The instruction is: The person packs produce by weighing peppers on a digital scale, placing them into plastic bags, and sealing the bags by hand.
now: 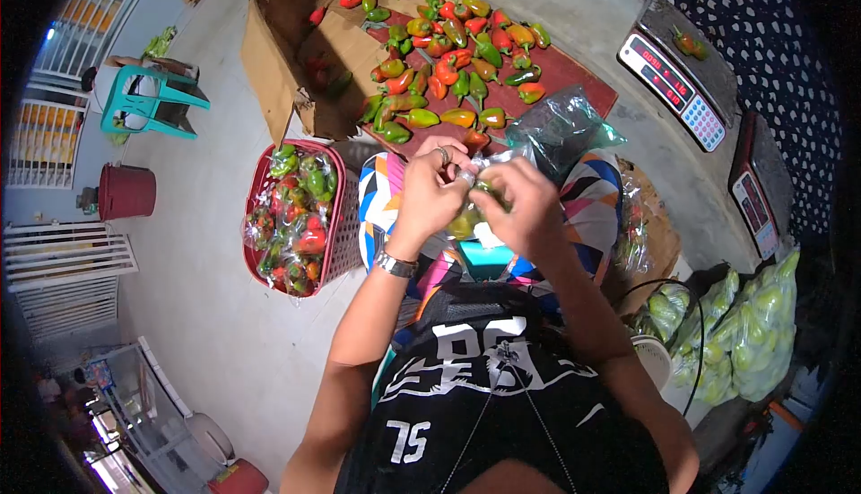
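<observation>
Concrete floor (197,234), red board (578,72) strewn with peppers (485,50), basket (346,220) of bagged fruit (310,241) at left, scales (668,90) at right.
Clear bag (461,225) over lap (587,202); left grip (432,191) and right grip (525,202) both pinch its top. Best keep plastic bunched tight, contents low, no overstretching.

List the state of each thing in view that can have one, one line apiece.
Left hand, fingers closed on clear bag
Right hand, fingers closed on same bag
Clear bag, holding peppers; whether tied, hidden
Loose peppers, unbagged, spread on red board
Basket, filled with bagged peppers
Cardboard box, open
Upper scale, switched on, red-and-green item on it
Lower scale, switched on
</observation>
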`<state>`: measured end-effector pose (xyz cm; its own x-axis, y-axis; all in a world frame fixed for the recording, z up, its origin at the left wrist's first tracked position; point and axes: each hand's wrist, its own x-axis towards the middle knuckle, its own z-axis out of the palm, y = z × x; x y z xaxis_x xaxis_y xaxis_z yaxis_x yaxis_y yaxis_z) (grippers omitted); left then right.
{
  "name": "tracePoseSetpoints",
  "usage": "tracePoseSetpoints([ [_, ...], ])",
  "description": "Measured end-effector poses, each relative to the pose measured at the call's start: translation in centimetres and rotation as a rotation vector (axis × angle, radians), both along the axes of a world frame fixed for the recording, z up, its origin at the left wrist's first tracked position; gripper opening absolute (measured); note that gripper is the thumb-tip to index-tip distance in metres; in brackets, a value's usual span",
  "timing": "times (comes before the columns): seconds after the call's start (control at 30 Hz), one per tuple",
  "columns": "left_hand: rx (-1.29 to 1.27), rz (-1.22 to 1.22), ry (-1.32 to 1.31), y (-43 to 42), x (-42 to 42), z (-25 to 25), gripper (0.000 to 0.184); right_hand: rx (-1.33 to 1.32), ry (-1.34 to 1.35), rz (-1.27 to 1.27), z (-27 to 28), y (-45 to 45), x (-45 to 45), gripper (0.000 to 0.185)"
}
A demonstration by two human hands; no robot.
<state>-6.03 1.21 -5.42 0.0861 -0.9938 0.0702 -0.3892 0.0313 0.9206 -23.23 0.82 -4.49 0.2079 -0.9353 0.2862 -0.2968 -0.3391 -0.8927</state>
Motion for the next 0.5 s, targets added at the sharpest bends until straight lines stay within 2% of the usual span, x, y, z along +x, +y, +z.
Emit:
tracePoseSetpoints([
  [0.07,-0.017,0.101,0.023,0.7,-1.4,-0.9,0.008,-0.315,0.194,-0.078,-0.8,0.4,0.5,0.022],
  [0.1,-0.025,0.165,0.082,0.9,-1.9,-2.1,0.01,-0.259,0.131,-0.078,-1.8,0.4,0.7,0.027],
  [0.23,0.045,0.299,0.38,1.2,-2.0,-6.9,0.016,-0.276,0.093,-0.111,-6.2,0.5,1.6,0.026],
  [0.33,0.042,0.38,0.449,1.4,-2.7,-8.3,0.019,-0.304,0.03,-0.162,-7.9,0.8,2.6,0.025],
  [0.37,-0.016,0.386,0.406,1.3,-3.1,-8.7,0.017,-0.308,0.016,-0.187,-8.3,1.0,2.8,0.024],
  [0.47,0.148,0.38,0.701,1.3,-3.4,-10.4,0.016,-0.217,-0.011,-0.188,-10.2,1.1,2.6,0.027],
  [0.5,0.201,0.315,0.741,1.4,-3.0,-10.6,0.013,-0.079,-0.026,-0.146,-9.6,1.1,2.1,0.028],
])
